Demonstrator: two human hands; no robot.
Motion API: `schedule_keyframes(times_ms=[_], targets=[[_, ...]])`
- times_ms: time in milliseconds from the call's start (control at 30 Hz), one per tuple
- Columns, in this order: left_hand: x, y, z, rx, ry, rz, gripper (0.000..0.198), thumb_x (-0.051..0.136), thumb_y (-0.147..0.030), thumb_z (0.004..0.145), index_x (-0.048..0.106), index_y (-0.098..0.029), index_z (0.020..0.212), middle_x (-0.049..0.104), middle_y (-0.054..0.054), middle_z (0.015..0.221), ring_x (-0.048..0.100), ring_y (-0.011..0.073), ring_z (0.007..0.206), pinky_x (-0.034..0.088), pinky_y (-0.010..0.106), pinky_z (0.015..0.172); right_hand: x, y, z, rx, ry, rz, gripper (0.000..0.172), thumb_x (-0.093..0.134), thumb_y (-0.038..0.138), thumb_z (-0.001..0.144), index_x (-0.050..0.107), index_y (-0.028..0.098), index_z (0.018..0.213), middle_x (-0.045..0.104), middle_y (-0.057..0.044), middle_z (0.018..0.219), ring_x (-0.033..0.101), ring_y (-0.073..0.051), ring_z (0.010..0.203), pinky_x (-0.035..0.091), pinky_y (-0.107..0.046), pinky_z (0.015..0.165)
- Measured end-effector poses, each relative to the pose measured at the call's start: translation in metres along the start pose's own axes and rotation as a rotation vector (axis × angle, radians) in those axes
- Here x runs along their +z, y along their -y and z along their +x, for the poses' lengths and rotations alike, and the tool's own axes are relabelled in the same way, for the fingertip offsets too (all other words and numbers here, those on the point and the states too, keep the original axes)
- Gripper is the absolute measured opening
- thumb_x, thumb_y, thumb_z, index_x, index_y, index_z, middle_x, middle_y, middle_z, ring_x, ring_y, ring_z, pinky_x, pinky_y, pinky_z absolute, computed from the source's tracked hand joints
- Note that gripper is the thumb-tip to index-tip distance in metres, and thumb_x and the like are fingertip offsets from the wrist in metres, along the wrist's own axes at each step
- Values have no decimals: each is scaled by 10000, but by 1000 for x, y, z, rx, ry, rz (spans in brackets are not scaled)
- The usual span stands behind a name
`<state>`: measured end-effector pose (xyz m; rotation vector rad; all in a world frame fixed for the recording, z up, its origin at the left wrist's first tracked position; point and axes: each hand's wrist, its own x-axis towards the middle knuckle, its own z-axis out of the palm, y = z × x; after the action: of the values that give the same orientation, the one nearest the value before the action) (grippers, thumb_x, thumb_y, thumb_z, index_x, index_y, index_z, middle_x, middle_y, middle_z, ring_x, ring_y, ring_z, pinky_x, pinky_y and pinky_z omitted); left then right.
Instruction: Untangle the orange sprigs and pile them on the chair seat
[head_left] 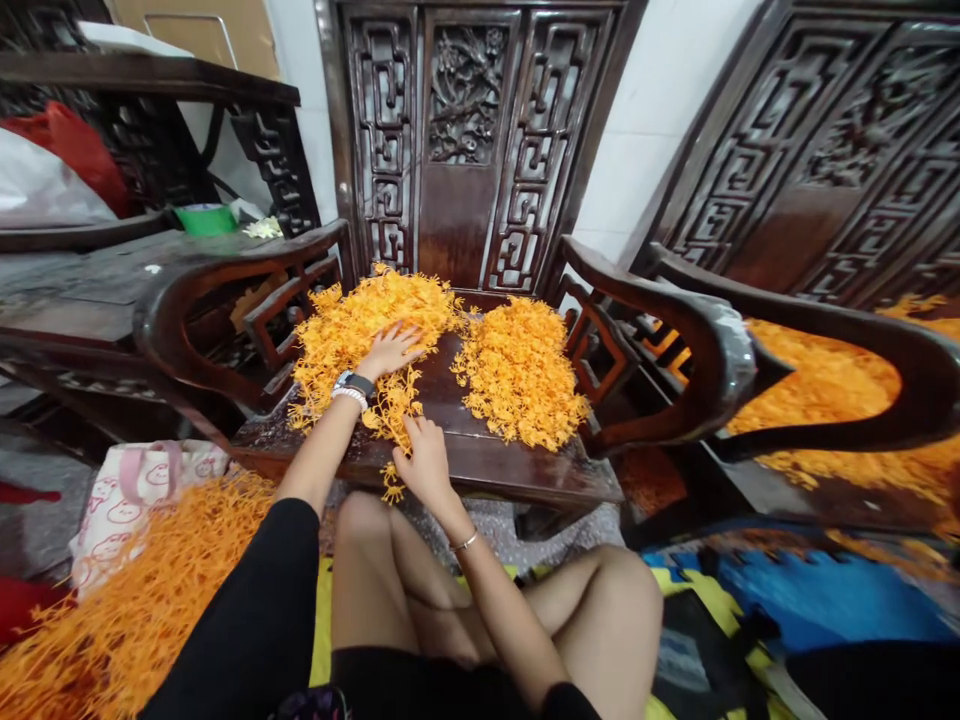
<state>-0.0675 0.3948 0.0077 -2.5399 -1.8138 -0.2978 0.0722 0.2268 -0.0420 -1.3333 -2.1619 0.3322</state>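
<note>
Orange sprigs (337, 340) lie under both my hands, piled on the left half of a dark wooden chair seat (480, 450) in front of my knees. At my far left a floor heap (127, 600) of the same orange stuff spreads beside a white bag (135, 490) printed with pink faces. Further in, the sprigs reach from the seat's front edge up to the carved chair back. My left hand (388, 350) lies flat on top of them, fingers spread, its grip wide and closed on nothing, with a watch (354, 383) at the wrist. Just below and to the right, my right hand (424, 462) rests on the thin near end of the pile, fingers curled down among the sprigs. I cannot tell whether that grip pinches any. A strip of bare wood separates these from the right pile (517, 375), which sits untouched on the seat's right half. Past the curved armrest (675, 330), another orange heap (832, 385) fills the neighbouring chair.
</note>
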Motion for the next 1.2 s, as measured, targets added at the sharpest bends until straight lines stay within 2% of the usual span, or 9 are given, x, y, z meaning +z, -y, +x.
schedule_keyframes(times_ms=[100,200,400,667,933,1067,1200], targets=[[14,17,9,-95,-19,25,595,237,-526,953,361,-239,1458,239,24,1574,99,262,1464,-20,494,1167,-2,-2,-2,2,13,-13,446,534,185,811,547,115,1251,607,-125,1044,492,-258,962,392,-385,867],[20,29,20,-127,-9,27,613,241,-537,945,371,-221,1454,235,35,1575,93,247,1466,-67,471,1164,-3,-5,-2,8,29,-23,440,525,201,822,549,115,1254,619,-117,1026,500,-252,955,384,-379,867],[29,43,46,-164,48,-5,660,219,-574,930,322,-217,1476,186,51,1586,64,267,1468,-45,514,1153,-13,-13,-10,36,45,-35,427,475,176,841,547,99,1255,643,-127,1037,518,-256,957,368,-397,896],[40,46,69,-182,23,-61,617,187,-525,945,284,-252,1490,136,24,1598,5,275,1470,-42,555,1141,-21,-26,-28,19,13,-28,476,441,112,809,539,98,1274,642,-114,978,523,-242,907,376,-379,860],[41,51,78,-190,92,-125,622,186,-559,938,255,-290,1495,102,-5,1603,-36,295,1467,45,593,1131,-22,-30,-35,-1,-16,15,377,446,127,818,599,124,1163,631,-85,865,508,-228,838,373,-368,827],[38,51,80,-186,118,-129,571,179,-502,966,283,-293,1486,127,11,1600,-17,295,1467,85,595,1130,-25,-31,-39,8,-1,64,371,452,123,802,607,116,1139,640,-81,859,509,-223,825,366,-359,808],[38,50,80,-175,109,-116,529,348,-446,972,324,-246,1462,192,79,1585,108,320,1452,126,595,1135,-24,-33,-45,-28,-17,80,403,449,118,772,603,116,1145,631,-66,807,494,-207,770,359,-343,774]])
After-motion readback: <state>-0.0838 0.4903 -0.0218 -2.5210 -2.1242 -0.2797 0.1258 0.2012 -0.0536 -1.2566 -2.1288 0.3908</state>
